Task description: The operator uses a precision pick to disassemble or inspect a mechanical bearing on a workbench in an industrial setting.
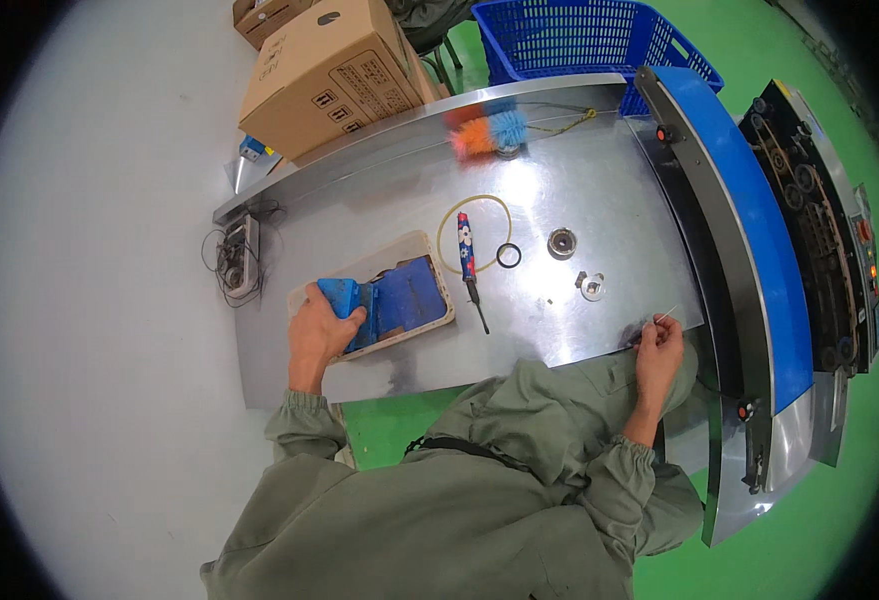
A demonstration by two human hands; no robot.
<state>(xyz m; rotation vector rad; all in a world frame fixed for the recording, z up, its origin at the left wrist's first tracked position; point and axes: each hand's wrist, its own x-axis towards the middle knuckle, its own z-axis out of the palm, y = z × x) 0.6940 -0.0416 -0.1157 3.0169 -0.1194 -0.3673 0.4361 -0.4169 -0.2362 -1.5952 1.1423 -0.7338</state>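
We work at a steel worktop (599,180) that curves under the fisheye, with a cardboard box (334,75) and a blue basket (584,40) beyond its far edge and a blue-edged machine frame (749,230) along our right. On the worktop, near our left side, lies a shallow beige tray (414,245) holding a blue block (394,300). Our left hand (321,335) is wrapped closed round the block's near-left corner, thumb on top. Just beside the tray, to its right, lie a thin yellowish ring (444,225), a patterned screwdriver (469,265), a small black ring (508,255) and two small metal fittings (562,242) (591,287). Our right hand (657,350) sits at the worktop's near-right edge, fingertips pinched shut on a thin pale stick (665,316).

We judge the stick slight enough to slip or snap under a hard pinch. The block, held by one corner only, could tip against the tray wall. The small fittings lie loose and could roll if our sleeve brushes them.
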